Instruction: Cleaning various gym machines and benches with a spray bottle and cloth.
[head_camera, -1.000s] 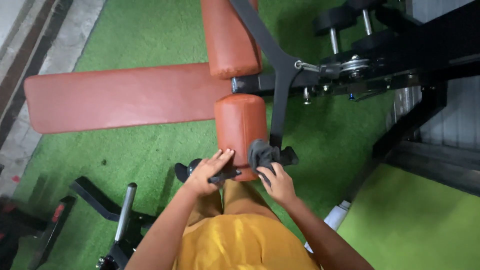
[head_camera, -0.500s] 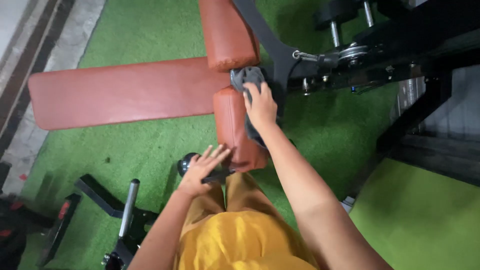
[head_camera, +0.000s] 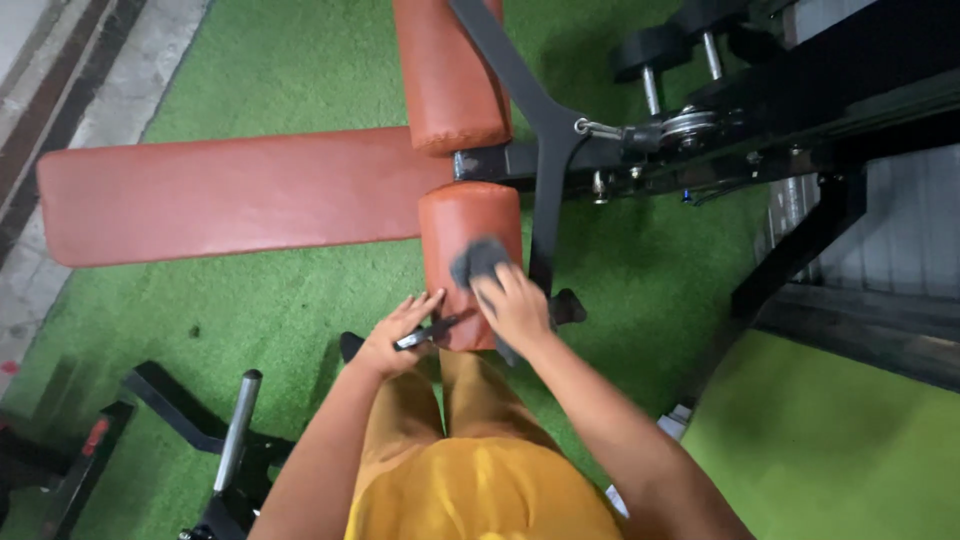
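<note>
Wiping the near roller pad with a grey cloth

Pressing down from above, right hand (head_camera: 515, 305) lies flat over a dark grey cloth (head_camera: 478, 260), fingers together on top of it. Cloth sits on the upper face of the near reddish-brown roller pad (head_camera: 468, 230), towards the pad's right side; part of the cloth shows beyond the fingertips, a bit more hangs below the palm.

Left hand (head_camera: 400, 332) rests at the pad's lower left corner, fingers spread and loosely laid, fingertips touching the pad edge. It lies over a short black handle (head_camera: 425, 335) at the pad's end; whether it grips that handle, cannot tell.

Surroundings:
- Second roller pad (head_camera: 448, 75), same colour, just beyond the near one, running up out of view.
- Long flat bench pad (head_camera: 230, 195) lies crosswise to the left, its end near the gap between the rollers.
- Black steel frame (head_camera: 545, 170) runs between the rollers and off to the right.
- Dumbbells (head_camera: 660, 55) at upper right.
- Green turf (head_camera: 290, 300) underfoot.
- Person's yellow shirt (head_camera: 480, 490) at bottom centre.
</note>
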